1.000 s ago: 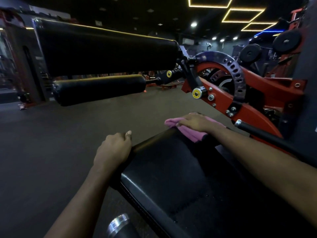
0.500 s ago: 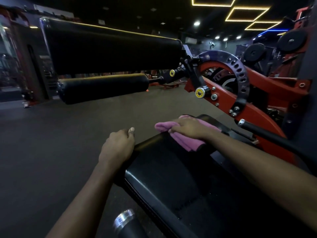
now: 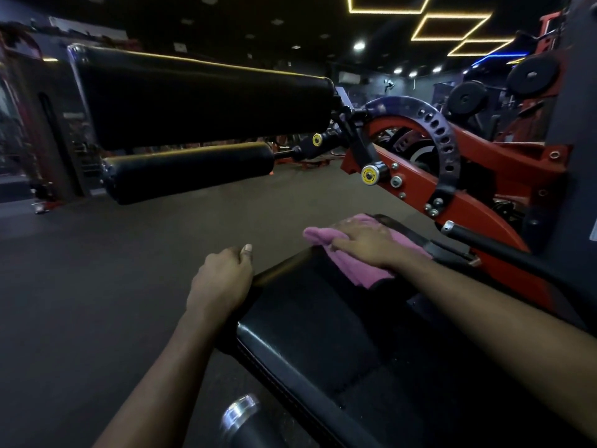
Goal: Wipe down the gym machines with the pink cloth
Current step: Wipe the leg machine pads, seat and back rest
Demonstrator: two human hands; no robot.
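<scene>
Item: pink cloth (image 3: 350, 270), found at centre right of the frame, bunched on the far corner of the black seat pad (image 3: 323, 321) of a red-framed gym machine. Hands: the right hand (image 3: 365, 244) is laid flat on the cloth with fingers extended, pressing it to the vinyl; the left hand (image 3: 219, 279) is set left of centre, fingers curled over the pad's near edge, thumb raised, so the two are held apart. Step judged in hand: wiping the seat pad, with most of its surface probably still to be covered. Handling advice: firm, even pressure is to be kept under the whole palm; overlapping strokes are best drawn from the far corner toward the lower frame; the stitched seam and rounded edges are to be included; the bracing hand is to be shifted once its strip of pad is reached. Surroundings: large roller pad (image 3: 203, 98) at upper left, smaller roller pad (image 3: 190, 171) beneath it, perforated adjustment arc (image 3: 447, 147) and yellow knob (image 3: 369, 176) at upper right, black side handle (image 3: 478, 242) just right of the cloth, chrome tube (image 3: 240, 412) at bottom. Obstructions: the handle and red frame (image 3: 494, 231) are likely to crowd rightward strokes; the rollers overhang any forward reach.
</scene>
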